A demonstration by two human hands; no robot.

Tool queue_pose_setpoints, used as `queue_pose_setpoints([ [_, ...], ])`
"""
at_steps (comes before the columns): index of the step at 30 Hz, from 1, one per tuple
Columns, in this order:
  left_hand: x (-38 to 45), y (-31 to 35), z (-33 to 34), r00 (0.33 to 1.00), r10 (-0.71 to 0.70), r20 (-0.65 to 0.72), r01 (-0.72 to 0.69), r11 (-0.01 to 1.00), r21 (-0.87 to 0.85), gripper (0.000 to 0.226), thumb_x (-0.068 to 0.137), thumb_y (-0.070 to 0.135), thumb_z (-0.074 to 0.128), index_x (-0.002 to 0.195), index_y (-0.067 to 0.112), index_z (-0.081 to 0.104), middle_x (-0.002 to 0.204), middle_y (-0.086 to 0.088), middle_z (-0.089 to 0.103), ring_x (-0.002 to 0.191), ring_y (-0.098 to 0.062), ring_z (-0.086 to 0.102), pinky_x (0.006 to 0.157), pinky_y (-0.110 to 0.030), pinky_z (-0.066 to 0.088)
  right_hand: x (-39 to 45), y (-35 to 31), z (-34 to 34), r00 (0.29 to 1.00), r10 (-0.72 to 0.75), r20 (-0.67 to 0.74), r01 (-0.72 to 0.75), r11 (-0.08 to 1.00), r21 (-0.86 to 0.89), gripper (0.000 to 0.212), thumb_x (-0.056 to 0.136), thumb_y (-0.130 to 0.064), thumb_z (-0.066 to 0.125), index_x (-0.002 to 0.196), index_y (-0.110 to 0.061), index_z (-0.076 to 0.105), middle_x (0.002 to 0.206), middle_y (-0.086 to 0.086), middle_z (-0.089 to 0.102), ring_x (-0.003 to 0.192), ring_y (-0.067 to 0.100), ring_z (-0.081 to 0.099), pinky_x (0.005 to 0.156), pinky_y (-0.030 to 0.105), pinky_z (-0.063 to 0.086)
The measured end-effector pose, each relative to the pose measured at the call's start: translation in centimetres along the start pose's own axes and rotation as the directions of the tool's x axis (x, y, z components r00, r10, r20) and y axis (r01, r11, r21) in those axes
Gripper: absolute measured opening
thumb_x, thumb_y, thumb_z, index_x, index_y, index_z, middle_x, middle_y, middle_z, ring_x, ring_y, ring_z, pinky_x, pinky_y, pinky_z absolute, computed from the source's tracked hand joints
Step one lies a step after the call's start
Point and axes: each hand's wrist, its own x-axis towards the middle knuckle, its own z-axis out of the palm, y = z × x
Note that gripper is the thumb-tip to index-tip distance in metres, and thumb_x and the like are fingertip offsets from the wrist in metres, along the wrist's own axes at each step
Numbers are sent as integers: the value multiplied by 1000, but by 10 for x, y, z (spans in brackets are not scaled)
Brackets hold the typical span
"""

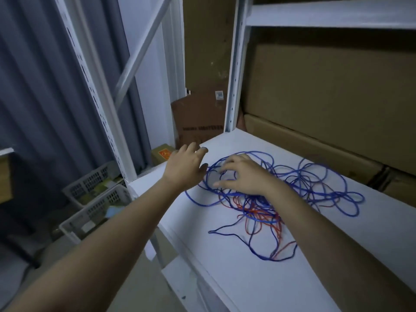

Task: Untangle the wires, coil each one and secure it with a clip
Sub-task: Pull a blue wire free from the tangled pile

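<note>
A tangle of blue wire and thinner red wire lies spread on the white shelf board. My right hand lies on top of the tangle's left part with its fingers spread and slightly bent over the blue loops. My left hand hovers at the shelf's left edge, fingers relaxed and extended, its thumb close to a blue loop. I cannot see any clip.
Large cardboard boxes line the back of the shelf. White shelf uprights stand behind and to the left. Plastic baskets with small items sit on the floor at the left, beside a grey curtain.
</note>
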Motion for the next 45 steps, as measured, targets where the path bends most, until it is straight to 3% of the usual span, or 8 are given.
queue_pose_setpoints([
  [7,-26,-4,37,933,323,-161,-353,908,-223,28,87,32,50,98,12,66,93,-9,62,78,-31,59,64,-34,44,-5,2,18,999,0,-39,-3,997,-81,42,86,-39,68,124,-23,61,128,-3,49,123,16,38,101,35,39],
  [15,-47,2,43,626,762,-166,-733,504,-457,48,87,62,48,86,17,65,79,2,62,72,-17,55,60,-25,42,-82,-9,27,916,79,-394,-186,953,-240,27,84,-27,64,104,-11,71,113,10,61,106,29,55,87,37,45],
  [18,-54,2,53,528,830,-178,-803,420,-423,40,95,46,41,90,16,67,78,0,64,72,-23,60,59,-30,46,-109,-35,46,817,175,-549,-349,909,-229,27,86,-27,59,101,-8,71,105,13,60,96,28,54,82,35,45],
  [21,-61,4,54,575,797,-187,-753,425,-503,50,95,47,29,97,16,68,86,-1,69,79,-24,63,61,-30,46,-139,-69,67,679,323,-659,-479,876,-64,32,88,-26,51,109,-8,68,95,9,56,88,20,46,73,29,40],
  [25,-61,13,43,671,726,-151,-606,419,-675,34,98,42,40,95,21,67,74,12,63,74,-15,61,58,-28,38,-156,-91,90,734,549,-400,-575,816,64,25,92,-26,57,111,-15,67,88,0,54,82,13,45,69,26,36],
  [34,-23,48,-7,804,503,-317,-551,430,-715,29,99,36,48,99,15,67,66,3,61,65,-22,59,58,-33,45,-166,-86,30,640,766,-65,-673,599,434,12,93,-29,61,101,-21,66,72,-3,65,59,4,58,61,15,45],
  [41,8,61,-35,859,360,-364,-507,500,-702,27,100,37,46,98,16,63,63,2,56,64,-23,53,53,-33,35,-183,-56,0,336,768,-546,-504,636,584,6,88,-17,68,88,-15,74,67,-2,66,58,6,57,65,25,50],
  [45,26,69,-52,875,281,-395,-484,499,-718,30,100,37,44,94,12,60,59,-1,51,62,-30,52,51,-35,32,-166,-48,-39,280,698,-659,-381,711,591,16,84,-5,68,80,-21,70,73,-4,68,65,4,61,70,26,53],
])
